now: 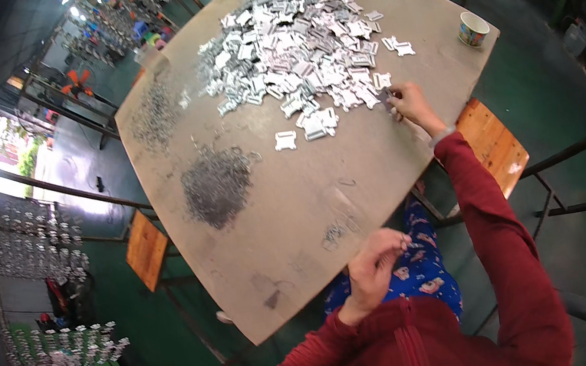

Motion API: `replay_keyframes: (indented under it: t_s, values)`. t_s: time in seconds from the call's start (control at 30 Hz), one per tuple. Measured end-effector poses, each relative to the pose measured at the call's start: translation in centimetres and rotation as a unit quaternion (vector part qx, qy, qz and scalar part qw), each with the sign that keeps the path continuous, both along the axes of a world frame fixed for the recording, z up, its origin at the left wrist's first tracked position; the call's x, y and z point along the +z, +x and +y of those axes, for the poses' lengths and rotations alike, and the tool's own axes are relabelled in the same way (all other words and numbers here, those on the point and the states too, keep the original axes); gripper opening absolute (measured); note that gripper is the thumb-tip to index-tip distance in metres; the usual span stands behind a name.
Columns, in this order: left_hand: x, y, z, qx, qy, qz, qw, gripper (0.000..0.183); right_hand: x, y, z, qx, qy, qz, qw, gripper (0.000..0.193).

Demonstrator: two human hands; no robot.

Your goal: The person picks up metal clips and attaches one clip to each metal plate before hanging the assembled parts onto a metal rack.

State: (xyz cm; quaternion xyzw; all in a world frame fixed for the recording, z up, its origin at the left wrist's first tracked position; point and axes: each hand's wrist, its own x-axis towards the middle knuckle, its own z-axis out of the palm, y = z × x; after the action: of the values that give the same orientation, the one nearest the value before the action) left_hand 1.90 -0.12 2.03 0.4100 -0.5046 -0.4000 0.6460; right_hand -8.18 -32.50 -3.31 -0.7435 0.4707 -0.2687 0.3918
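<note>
In the head view, a heap of flat, silver metal plates with notched edges (296,44) covers the far part of a worn, brown tabletop (294,190). The right hand (409,105) is at the heap's near right edge, its fingers gripping a small, flat grey metal plate (384,97). The left hand (374,270) hovers over the near edge, thumb and fingers bent toward each other; whether they close on something small cannot be told. Just beyond it lies a small cluster of thin wire loops (337,232). A dark grey pile of fine metal pieces (217,186) sits left of centre, and a patterned, round cup (473,29) stands near the far right corner.
</note>
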Motion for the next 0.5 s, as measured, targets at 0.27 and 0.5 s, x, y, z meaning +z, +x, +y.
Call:
replay_keyframes:
  t_s: [0.27, 0.5]
  values:
    - [-1.8, -0.1, -0.6, 0.008, 0.095, 0.038, 0.995, 0.01, 5.8, -3.3, 17.3, 0.034, 0.22, -0.314, 0.923, 0.025]
    - [-1.3, -0.4, -0.8, 0.007, 0.088, 0.059, 0.994, 0.011, 9.1, -3.4, 21.7, -0.006, 0.221, -0.317, 0.922, 0.022]
